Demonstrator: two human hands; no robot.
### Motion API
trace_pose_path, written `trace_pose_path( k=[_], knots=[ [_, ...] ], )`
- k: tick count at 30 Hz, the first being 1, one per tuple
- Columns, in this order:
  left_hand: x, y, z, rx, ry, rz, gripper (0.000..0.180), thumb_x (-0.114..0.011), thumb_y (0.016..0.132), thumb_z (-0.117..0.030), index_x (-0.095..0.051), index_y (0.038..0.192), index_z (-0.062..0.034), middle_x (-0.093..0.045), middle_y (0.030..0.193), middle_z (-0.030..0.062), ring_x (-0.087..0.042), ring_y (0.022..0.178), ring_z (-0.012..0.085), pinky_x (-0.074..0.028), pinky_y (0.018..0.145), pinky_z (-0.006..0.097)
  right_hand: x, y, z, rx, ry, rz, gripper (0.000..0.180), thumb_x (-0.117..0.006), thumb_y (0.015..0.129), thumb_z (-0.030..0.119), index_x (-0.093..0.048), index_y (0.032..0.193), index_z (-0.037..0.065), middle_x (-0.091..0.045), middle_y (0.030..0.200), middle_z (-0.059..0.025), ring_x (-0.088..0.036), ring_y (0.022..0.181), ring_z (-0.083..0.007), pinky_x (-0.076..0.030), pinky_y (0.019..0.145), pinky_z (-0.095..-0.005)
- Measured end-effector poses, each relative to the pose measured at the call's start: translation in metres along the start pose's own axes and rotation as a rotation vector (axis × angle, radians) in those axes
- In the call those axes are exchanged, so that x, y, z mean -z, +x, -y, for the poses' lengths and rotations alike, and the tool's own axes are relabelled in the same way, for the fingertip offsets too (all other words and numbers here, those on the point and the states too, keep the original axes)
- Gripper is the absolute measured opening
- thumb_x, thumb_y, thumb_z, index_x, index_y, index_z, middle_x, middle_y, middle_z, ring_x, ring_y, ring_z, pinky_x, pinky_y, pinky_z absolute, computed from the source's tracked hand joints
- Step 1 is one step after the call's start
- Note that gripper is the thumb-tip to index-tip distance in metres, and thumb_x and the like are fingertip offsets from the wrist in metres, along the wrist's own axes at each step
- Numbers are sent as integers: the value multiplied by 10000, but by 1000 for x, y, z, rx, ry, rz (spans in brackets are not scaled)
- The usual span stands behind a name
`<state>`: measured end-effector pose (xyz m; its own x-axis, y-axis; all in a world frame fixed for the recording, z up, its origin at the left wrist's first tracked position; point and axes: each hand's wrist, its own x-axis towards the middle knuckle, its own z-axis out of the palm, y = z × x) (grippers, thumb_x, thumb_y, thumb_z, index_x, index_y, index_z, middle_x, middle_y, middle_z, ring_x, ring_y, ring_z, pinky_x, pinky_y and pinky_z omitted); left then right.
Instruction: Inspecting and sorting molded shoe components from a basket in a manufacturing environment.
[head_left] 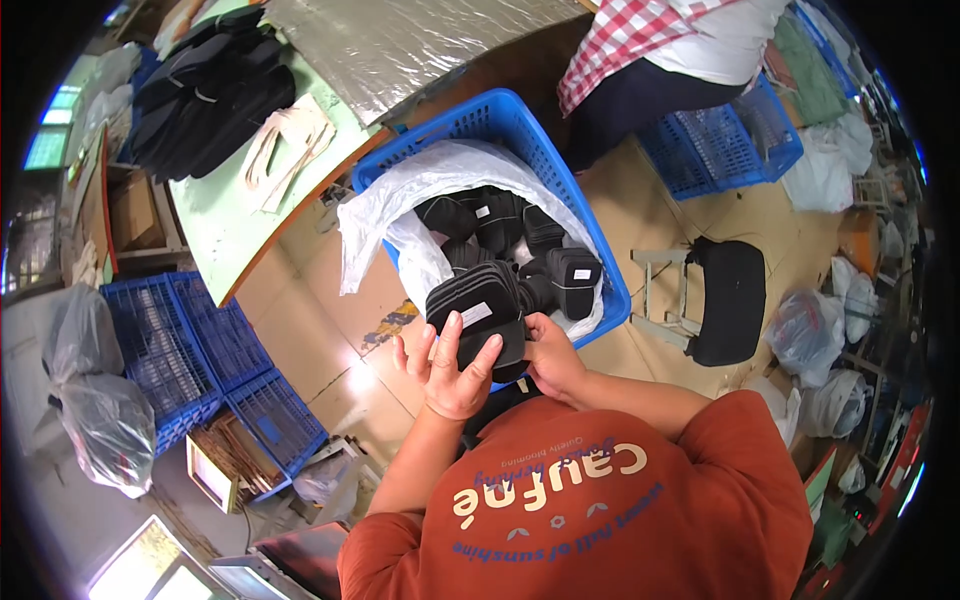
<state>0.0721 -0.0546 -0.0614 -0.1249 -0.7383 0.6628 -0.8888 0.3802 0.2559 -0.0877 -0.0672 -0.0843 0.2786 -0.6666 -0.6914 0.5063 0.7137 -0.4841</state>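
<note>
In front of me is a thick stack of black fabric pieces (468, 296) with rounded corners and a small white label on top. My right hand (555, 358) grips its right edge, thumb near the top and the other fingers hidden beneath. Against its near left side, my left hand (455, 372) has its fingers stretched and spread. Just beyond, a blue plastic basket (602, 262) is lined with a white plastic bag (440, 178). More black bundles (492, 222) lie inside it, some with white labels.
A green-topped table (240, 222) at the left holds a black fabric pile (215, 90) and pale strips (288, 145). Blue crates (190, 335) stand left, with another crate (725, 140) at back right. A black-seated stool (728, 300) is at right. Another person (640, 110) is beyond the basket.
</note>
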Motion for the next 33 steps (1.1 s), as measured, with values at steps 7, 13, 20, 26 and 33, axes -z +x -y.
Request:
trace_pose_path(
  k=[7, 13, 20, 26, 33],
  knots=[
    [-29, 12, 33, 147, -396, 70, 583, -706, 706, 0, -505, 1251, -44, -585, 1239, 180, -553, 1060, 364, -419, 923, 468, 6, 28, -1, 16, -87, -94, 465, -749, 714, -37, -472, 1088, -13, -606, 991, -87, -614, 874, -154, -503, 791, -283],
    [-96, -10, 89, 757, -563, 406, 290, -630, 834, -47, -601, 1114, 21, -630, 1035, 193, -593, 975, 311, -463, 876, 370, 69, 98, 17, 219, -393, 6, 796, -779, 647, -47, -374, 1329, 14, -508, 1264, -115, -505, 1164, -202, -413, 996, -334],
    [-264, -34, 164, 713, 72, 491, 422, -589, 881, -246, -551, 1237, -20, -571, 1220, 213, -575, 1084, 349, -454, 931, 429, 90, 183, 21, -6, -49, -200, 739, -732, 722, -3, -364, 1362, 33, -518, 1248, -126, -509, 1180, -235, -431, 985, -352],
    [-331, -68, 251, 904, -145, 778, 429, -430, 951, -338, -551, 1277, -86, -568, 1298, 109, -521, 1220, 259, -435, 1008, 393, 117, 252, -24, 91, -473, -439, 712, -699, 795, 134, -318, 1372, -38, -458, 1313, -254, -523, 1171, -339, -440, 977, -376],
    [-304, -2, 203, 2287, -1495, 507, 329, -564, 897, -312, -636, 1117, -79, -653, 1135, 103, -626, 1047, 245, -503, 942, 424, 53, 189, 24, 481, -1366, -661, 539, -673, 757, 107, -478, 1256, 42, -485, 1227, -178, -495, 1107, -370, -444, 950, -429]
  ],
)
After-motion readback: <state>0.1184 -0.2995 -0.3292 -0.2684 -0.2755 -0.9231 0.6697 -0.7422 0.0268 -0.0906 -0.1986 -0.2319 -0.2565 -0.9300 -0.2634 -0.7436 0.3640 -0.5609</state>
